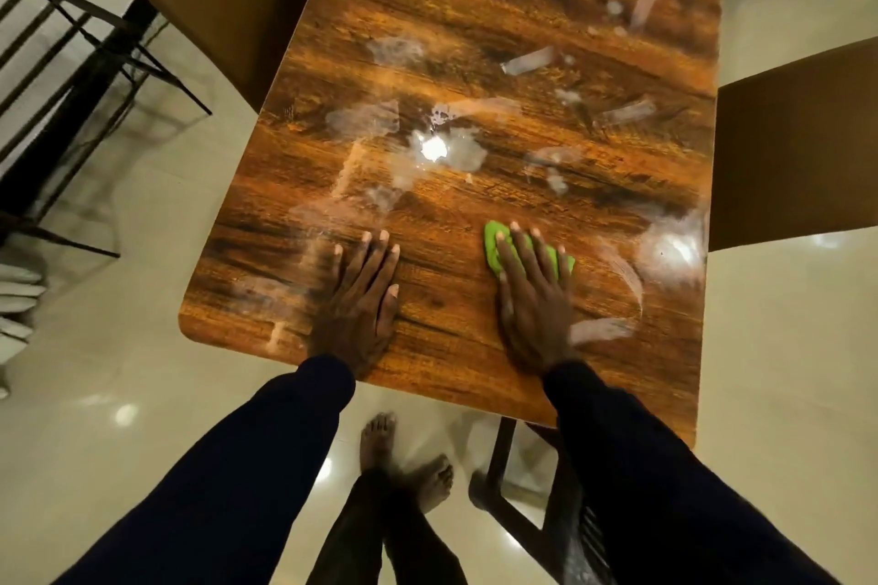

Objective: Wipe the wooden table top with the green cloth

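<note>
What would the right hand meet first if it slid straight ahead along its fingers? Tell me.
Nothing solid: the right hand, pressing the green cloth, would likely cross bare table top into the central whitish smear.

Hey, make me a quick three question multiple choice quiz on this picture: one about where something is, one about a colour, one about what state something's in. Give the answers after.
1. Where is the green cloth?
A. under the right hand on the table top
B. on the floor
C. draped over a chair

2. What colour are the smears on the wood?
A. red
B. whitish
C. black

3. How does the left hand lie?
A. curled round a bottle
B. flat on the wood, fingers straight
C. raised off the table

Answers: 1 A, green shows on either side of the right hand pressed on it. 2 B, pale streaks lie scattered along the top. 3 B, its palm rests on bare wood, apart from the cloth.
</note>
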